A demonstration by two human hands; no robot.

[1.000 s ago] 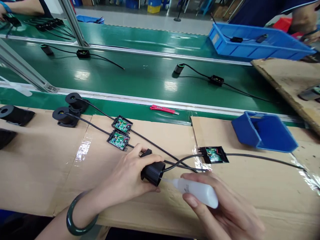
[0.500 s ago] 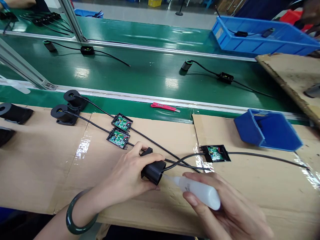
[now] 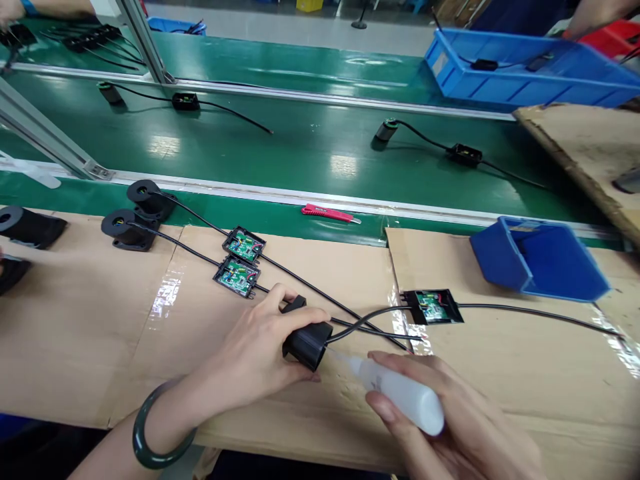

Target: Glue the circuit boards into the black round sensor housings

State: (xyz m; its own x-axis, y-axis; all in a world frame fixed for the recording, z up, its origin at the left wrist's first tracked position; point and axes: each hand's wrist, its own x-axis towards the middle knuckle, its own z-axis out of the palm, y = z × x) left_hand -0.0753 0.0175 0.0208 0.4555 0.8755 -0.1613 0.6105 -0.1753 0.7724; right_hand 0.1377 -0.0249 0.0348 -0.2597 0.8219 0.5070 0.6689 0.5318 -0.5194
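My left hand point(image 3: 265, 340) is closed around a black plastic housing point(image 3: 307, 343), tilted so its open end faces right. A black cable point(image 3: 370, 317) runs from that end to an open box with a green circuit board point(image 3: 433, 307). In my right hand point(image 3: 450, 407) is a white squeeze bottle point(image 3: 403, 393), its thin clear nozzle pointing at the housing's open end. Whether the tip touches inside I cannot tell. Two more open circuit-board boxes point(image 3: 243, 245) lie behind my left hand, wired to upright black housings point(image 3: 125, 227).
A red utility knife point(image 3: 327, 213) lies beyond the cardboard point(image 3: 200, 373). At the right stands a blue bin point(image 3: 540, 260). The green conveyor belt point(image 3: 280, 153) carries cabled parts. A metal post point(image 3: 50, 133) rises at left; other people's arms show at the far corners.
The cabled parts on the belt have shifted right. The squeeze bottle has dipped slightly at its rear with my right hand, while my left hand and the housing stay nearly still.
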